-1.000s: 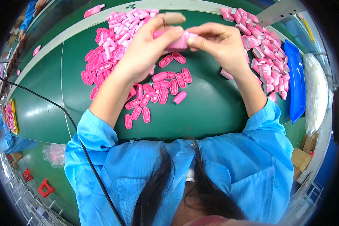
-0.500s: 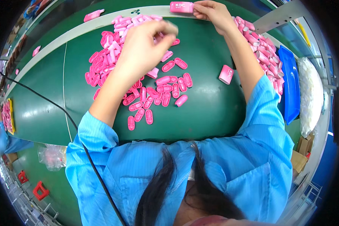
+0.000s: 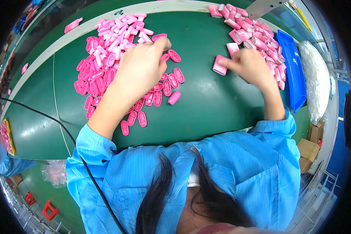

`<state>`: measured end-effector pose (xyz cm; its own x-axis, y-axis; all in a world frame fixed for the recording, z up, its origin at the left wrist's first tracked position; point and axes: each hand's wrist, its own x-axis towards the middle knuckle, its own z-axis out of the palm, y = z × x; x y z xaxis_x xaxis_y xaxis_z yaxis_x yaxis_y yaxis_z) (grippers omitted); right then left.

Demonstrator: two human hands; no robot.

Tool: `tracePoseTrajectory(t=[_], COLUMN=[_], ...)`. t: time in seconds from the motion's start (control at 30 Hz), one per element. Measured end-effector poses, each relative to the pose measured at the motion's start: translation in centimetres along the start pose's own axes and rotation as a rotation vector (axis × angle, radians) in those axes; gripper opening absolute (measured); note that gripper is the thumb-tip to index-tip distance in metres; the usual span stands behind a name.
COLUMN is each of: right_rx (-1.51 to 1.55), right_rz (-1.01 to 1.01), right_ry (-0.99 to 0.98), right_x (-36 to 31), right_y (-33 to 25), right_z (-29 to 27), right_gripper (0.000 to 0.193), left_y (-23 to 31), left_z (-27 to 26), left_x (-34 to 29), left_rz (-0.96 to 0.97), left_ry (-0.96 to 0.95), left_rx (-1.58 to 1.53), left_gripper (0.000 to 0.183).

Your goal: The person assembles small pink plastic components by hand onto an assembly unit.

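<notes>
One bare left hand above a green worktop, back uppermost, with fingers bent and thumb turned toward them. Just beside the thumb, a small bright-pink rounded plastic piece; cannot tell whether pinched or merely lying below. To the left of that hand and its forearm, a broad heap of pale-pink spouted plastic parts mixed with hot-pink oval plastic caps. Nearer the body, more of the same caps in a loose spread, many with hollow side up, and beside them a glossy pink capsule-shaped piece.

On the right, well apart from the left hand, a bare right hand, slightly blurred, with thumb stretched out leftward, away from the folded fingers. At the thumb tip, a flat pink hollow shell on the worktop; cannot tell whether touched or gripped. Behind this hand, a large pile of matching pink shells; farther right, a long blue plastic tray near a bulging translucent plastic bag.
</notes>
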<state>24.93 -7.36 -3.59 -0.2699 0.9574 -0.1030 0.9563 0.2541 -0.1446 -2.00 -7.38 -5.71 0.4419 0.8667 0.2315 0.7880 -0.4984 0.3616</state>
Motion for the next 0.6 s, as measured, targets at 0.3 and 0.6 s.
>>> tracePoseTrajectory(t=[0.3, 0.6], right_rx=[0.375, 1.548], right_rz=[-0.292, -0.167], right_ry=[0.146, -0.171], right_x=[2.2, 7.2], right_y=[-3.2, -5.8], right_z=[0.0, 1.0], right_gripper=[0.025, 0.033], left_y=[-0.4, -1.3], left_z=[0.1, -1.8], left_x=[3.2, 4.2], left_rz=[-0.293, -0.371], left_ry=[-0.076, -0.274], left_rx=[-0.882, -1.331], left_gripper=[0.033, 0.037])
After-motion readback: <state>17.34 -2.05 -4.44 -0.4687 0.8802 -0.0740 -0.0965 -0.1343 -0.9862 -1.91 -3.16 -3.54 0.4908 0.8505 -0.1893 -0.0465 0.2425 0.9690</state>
